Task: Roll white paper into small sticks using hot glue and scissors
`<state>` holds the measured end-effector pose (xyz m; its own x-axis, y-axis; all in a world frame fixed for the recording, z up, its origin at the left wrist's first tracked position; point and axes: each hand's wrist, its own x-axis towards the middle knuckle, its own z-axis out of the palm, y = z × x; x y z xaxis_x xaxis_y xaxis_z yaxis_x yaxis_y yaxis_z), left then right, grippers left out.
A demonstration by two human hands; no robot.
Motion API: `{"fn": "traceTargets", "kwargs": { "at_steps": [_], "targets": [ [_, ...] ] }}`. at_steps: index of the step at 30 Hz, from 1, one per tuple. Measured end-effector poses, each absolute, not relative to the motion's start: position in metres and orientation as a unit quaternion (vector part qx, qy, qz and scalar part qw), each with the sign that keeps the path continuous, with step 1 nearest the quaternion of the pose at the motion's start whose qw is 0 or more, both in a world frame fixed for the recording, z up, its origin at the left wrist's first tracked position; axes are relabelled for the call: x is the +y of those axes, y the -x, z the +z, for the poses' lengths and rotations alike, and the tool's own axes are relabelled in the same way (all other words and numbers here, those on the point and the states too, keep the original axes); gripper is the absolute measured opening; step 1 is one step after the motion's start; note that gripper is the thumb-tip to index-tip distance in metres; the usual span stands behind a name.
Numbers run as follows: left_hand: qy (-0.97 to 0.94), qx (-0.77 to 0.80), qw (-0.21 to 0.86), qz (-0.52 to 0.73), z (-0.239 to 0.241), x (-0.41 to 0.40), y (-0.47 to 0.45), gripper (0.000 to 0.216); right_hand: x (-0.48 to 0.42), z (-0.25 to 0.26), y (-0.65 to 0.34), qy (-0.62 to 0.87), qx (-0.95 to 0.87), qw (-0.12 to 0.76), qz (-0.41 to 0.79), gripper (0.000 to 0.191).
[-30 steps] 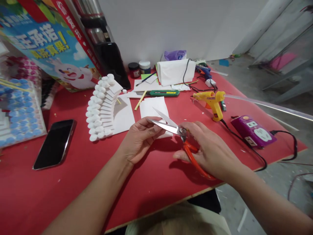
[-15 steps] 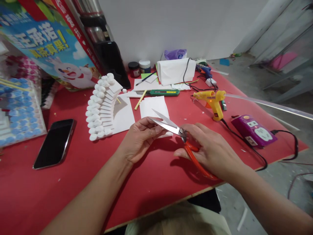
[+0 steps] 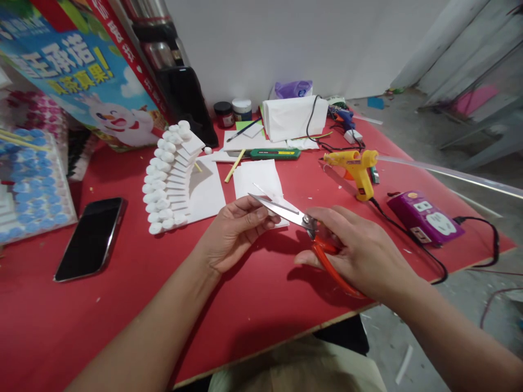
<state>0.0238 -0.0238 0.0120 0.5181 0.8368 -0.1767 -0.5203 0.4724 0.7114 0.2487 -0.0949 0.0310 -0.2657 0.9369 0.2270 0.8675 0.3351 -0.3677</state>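
Both bare forearms reach forward from the lower edge of the view and converge toward the middle. The left hand [image 3: 232, 234] is held palm up and slightly tilted, fingers curled inward, with thumb and fingertips pinched together at its upper right. The right hand [image 3: 359, 253] lies back up, knuckles raised, fingers wrapped closed in a grip, the thumb pointing toward the left hand. The hands sit near each other without touching.

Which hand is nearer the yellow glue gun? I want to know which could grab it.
Right. The right hand, holding the orange-handled scissors, sits just below the glue gun; the left hand is farther left, across the scissors.
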Motion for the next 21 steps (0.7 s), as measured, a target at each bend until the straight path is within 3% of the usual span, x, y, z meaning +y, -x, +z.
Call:
{"fn": "traceTargets", "kwargs": {
  "at_steps": [6, 21],
  "targets": [
    [-0.283, 0.260, 0.825, 0.415, 0.0123, -0.0230, -0.0243, 0.019, -0.0951, 0.0318, -0.2471, 0.587, -0.786, 0.175, 0.084, 0.075],
    [-0.305, 0.231, 0.837, 0.392, 0.0095, -0.0233, -0.0222, 0.014, -0.0953, 0.0286, -0.2491, 0.562, -0.800, 0.205, 0.038, 0.074]
  ]
}}
